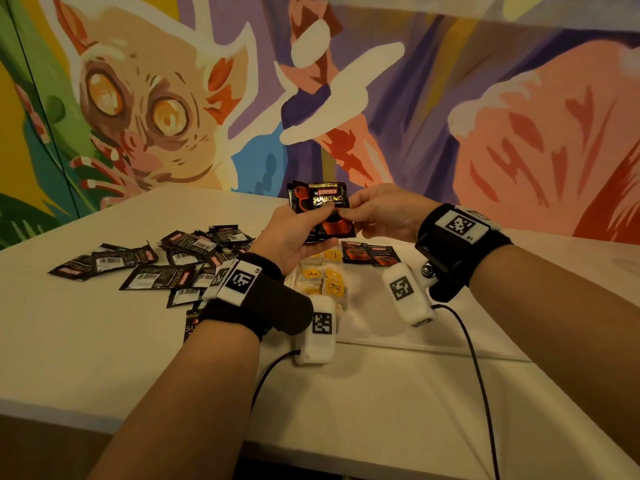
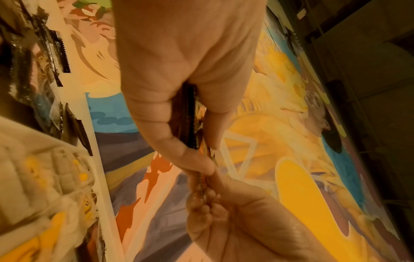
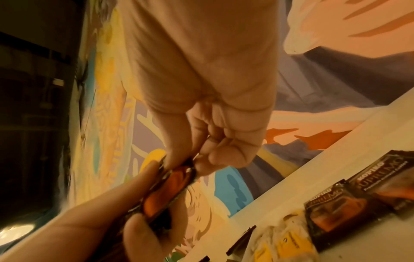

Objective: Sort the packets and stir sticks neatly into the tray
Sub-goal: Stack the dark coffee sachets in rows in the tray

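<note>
Both hands hold a small stack of black-and-orange coffee packets upright above the tray. My left hand grips the stack from below and the left. At its right edge my right hand pinches the stack between thumb and fingers. The white tray lies under the hands. It holds yellow-labelled tea bags on its left and two coffee packets at its far side. More coffee packets lie scattered on the table to the left. I see no stir sticks.
The white table runs up to a painted mural wall. Black cables trail from the wrist cameras across the table toward its near edge.
</note>
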`<action>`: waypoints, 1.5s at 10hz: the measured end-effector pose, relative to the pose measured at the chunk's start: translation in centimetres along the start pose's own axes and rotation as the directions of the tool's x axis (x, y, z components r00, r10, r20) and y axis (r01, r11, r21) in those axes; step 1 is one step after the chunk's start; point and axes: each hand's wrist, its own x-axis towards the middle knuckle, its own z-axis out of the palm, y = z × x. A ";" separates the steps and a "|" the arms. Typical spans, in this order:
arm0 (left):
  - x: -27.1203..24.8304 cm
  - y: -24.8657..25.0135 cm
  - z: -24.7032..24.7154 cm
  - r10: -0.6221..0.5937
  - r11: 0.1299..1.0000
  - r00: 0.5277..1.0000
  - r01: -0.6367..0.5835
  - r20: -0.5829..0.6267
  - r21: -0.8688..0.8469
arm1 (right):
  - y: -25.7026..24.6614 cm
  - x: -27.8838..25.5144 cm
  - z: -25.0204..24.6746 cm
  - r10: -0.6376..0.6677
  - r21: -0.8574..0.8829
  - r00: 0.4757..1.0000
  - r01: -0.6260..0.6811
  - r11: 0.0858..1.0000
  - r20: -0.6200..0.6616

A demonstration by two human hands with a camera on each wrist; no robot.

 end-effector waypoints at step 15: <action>0.7 -0.5 0.0 0.018 0.996 0.998 -0.013 -0.066 0.087 | 0.0 -1.6 0.4 0.013 0.542 0.999 0.015 0.840 -0.048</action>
